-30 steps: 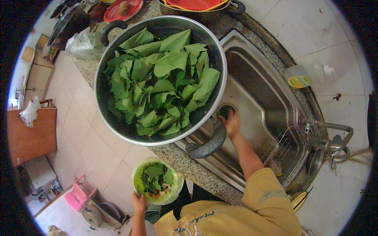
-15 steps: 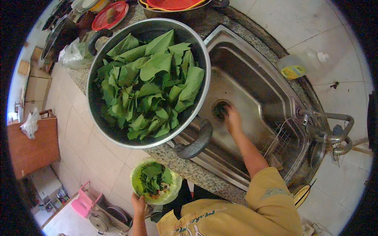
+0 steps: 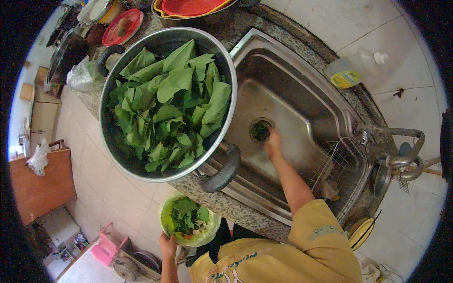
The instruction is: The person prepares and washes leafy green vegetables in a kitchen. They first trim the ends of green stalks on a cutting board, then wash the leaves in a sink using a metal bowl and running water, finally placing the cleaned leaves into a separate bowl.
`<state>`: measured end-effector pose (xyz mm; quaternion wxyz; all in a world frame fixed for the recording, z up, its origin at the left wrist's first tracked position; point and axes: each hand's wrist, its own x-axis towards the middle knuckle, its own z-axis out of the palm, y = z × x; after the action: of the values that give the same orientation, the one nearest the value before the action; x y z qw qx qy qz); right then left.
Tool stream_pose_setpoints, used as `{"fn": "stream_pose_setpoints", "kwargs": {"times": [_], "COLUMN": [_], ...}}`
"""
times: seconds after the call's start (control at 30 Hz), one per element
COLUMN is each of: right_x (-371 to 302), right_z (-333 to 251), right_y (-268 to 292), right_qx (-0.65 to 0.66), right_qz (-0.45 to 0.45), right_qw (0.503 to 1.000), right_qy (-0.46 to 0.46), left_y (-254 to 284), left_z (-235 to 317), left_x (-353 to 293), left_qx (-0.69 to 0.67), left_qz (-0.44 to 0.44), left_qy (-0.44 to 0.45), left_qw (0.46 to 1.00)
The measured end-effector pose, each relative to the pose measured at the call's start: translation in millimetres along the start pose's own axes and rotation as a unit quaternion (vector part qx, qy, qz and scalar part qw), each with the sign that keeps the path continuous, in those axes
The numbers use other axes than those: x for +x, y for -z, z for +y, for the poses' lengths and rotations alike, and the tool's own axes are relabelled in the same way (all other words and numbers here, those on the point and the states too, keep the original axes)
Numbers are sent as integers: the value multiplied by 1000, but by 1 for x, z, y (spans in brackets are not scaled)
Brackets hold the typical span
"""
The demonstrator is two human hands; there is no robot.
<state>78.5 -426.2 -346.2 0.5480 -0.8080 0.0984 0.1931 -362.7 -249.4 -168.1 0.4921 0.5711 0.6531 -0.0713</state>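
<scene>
My left hand (image 3: pixel 167 241) grips the rim of a small green waste bin (image 3: pixel 165 218) lined with a pale plastic bag. Leaf scraps (image 3: pixel 186 214) and other bits lie inside it. My right hand (image 3: pixel 272 143) is down in the steel sink (image 3: pixel 288 113), at the right rim of the drain (image 3: pixel 261 130). Dark green scraps show in the drain; the fingers there are blurred and partly hidden. A large metal pot (image 3: pixel 107 151) heaped with green leaves (image 3: pixel 170 106) stands left of the sink, its black handle (image 3: pixel 222 170) jutting over the sink edge.
A wire rack (image 3: pixel 328 165) sits at the sink's right end near the faucet (image 3: pixel 401 146). Behind the sink stands a clear bottle (image 3: pixel 351 70). Far left hold a red basket (image 3: pixel 123 27) and a plastic bag (image 3: pixel 85 75). A pink chair (image 3: pixel 106 247) is on the floor.
My right hand has drawn back slightly from inside the drain to its rim, uncovering more green scraps. My left hand still holds the bin. The whole view has shifted a little.
</scene>
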Motion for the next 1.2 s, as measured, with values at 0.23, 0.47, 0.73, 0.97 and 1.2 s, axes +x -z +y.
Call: {"fn": "stream_pose_setpoints", "kwargs": {"times": [0.23, 0.47, 0.73, 0.97, 1.2], "right_x": [18, 9, 2, 16, 5], "right_z": [63, 34, 6, 52, 16], "right_y": [16, 4, 2, 11, 33], "right_qx": [-396, -516, -591, -516, -446], "right_qz": [-185, -130, -178, -97, -85], "right_qw": [825, 768, 717, 738, 771], "right_qy": [358, 357, 323, 424, 447], "left_y": [5, 4, 3, -3, 2], "left_z": [-53, -20, -27, -23, -56], "left_x": [23, 4, 6, 6, 25], "left_qx": [-35, -60, -2, -60, -37], "left_qz": [-4, -24, 0, 17, 17], "left_qy": [-85, -3, -9, -62, -116], "left_qw": [996, 998, 1000, 996, 992]}}
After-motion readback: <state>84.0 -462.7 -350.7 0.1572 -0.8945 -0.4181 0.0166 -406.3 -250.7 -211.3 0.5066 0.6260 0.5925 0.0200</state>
